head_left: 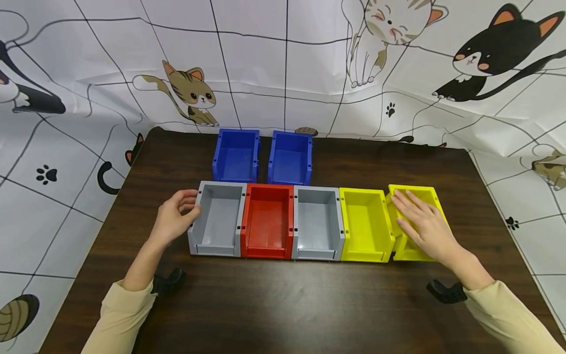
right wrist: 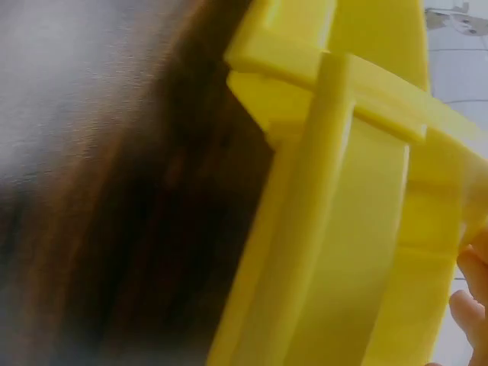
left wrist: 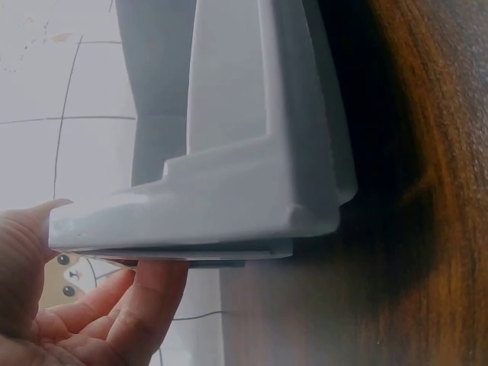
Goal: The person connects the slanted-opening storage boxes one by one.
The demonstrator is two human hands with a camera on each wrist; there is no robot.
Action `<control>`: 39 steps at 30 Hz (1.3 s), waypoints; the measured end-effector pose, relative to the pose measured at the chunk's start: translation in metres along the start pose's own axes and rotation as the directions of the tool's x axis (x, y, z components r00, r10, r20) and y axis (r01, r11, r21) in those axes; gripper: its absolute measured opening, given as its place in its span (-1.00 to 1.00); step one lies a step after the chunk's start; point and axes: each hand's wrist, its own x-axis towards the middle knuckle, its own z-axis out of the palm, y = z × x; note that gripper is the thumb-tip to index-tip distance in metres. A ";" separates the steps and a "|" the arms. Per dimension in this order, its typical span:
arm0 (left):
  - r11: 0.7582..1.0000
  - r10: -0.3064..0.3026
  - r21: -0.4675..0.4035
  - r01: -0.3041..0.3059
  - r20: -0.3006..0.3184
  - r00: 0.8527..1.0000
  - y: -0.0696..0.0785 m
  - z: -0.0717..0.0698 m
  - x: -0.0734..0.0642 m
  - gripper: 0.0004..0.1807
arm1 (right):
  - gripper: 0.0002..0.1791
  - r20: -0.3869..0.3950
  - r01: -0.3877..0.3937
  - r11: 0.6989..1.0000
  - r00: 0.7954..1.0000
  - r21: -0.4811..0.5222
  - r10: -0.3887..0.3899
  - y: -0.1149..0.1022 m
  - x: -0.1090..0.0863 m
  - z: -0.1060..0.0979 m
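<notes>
Grip, left hand [head_left: 177,216]: thumb at the rim, fingers curled outside, pinching the left wall of the left grey bin [head_left: 216,216]. We read that as the anchor, so we'd go light there; pulling on the wall could drag the row off line. Left blue bin [head_left: 236,160] stands behind the row; we'd avoid bumping it. Red bin [head_left: 267,221] sits snug between the greys, so it should pass a sideways push straight through. Right blue bin [head_left: 289,160] also stands behind, apart from the other blue. Right grey bin [head_left: 316,216] and inner yellow bin [head_left: 364,221] line up with the rest, front lips roughly level on the table [head_left: 287,305]. Outer yellow bin [head_left: 411,251] ends the row, looks slightly skewed, thin dark sliver at the front against its neighbour. That's the joint we'd work on: square the walls first, then push level, no lifting. Right hand [head_left: 424,223] has fingers spread, fairly straight, over that bin's cavity; whether the fingertips press the inside wall, we can't tell. We'd spread the push front to back and brace left to match.
</notes>
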 end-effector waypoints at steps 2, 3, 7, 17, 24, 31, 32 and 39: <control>1.000 0.001 -0.002 -0.001 -0.004 1.000 -0.001 0.000 0.000 -0.59 | -0.45 -0.006 -0.003 1.000 1.000 0.002 0.003 0.001 0.000 0.003; 1.000 0.001 -0.004 -0.001 -0.006 1.000 -0.002 0.000 0.001 -0.59 | -0.45 -0.006 -0.005 1.000 1.000 0.004 0.005 0.001 -0.001 0.005; 1.000 0.001 -0.001 -0.001 -0.008 1.000 -0.003 0.001 0.001 -0.60 | -0.43 0.024 -0.026 1.000 0.999 0.007 0.025 0.002 -0.005 0.016; 1.000 0.005 0.008 -0.005 -0.002 1.000 -0.002 0.000 0.001 -0.58 | -0.41 0.005 -0.022 1.000 1.000 0.019 0.022 0.005 -0.004 0.022; 1.000 0.002 0.001 -0.002 0.008 1.000 -0.003 0.000 0.000 -0.58 | -0.54 -0.059 -0.036 0.993 0.997 0.116 0.043 0.002 0.018 0.006; 1.000 0.010 -0.001 -0.010 -0.003 1.000 -0.005 0.001 0.001 -0.59 | -0.67 -0.044 -0.184 0.950 0.978 0.253 0.202 -0.010 0.062 -0.015; 1.000 0.011 -0.002 -0.011 -0.007 1.000 -0.005 0.001 0.001 -0.59 | -0.67 -0.028 -0.210 0.938 0.974 0.276 0.226 -0.011 0.070 -0.017; 1.000 0.013 0.008 -0.013 -0.055 0.998 -0.006 0.001 0.000 -0.59 | -0.66 0.023 -0.293 0.869 0.950 0.399 0.310 -0.016 0.117 -0.015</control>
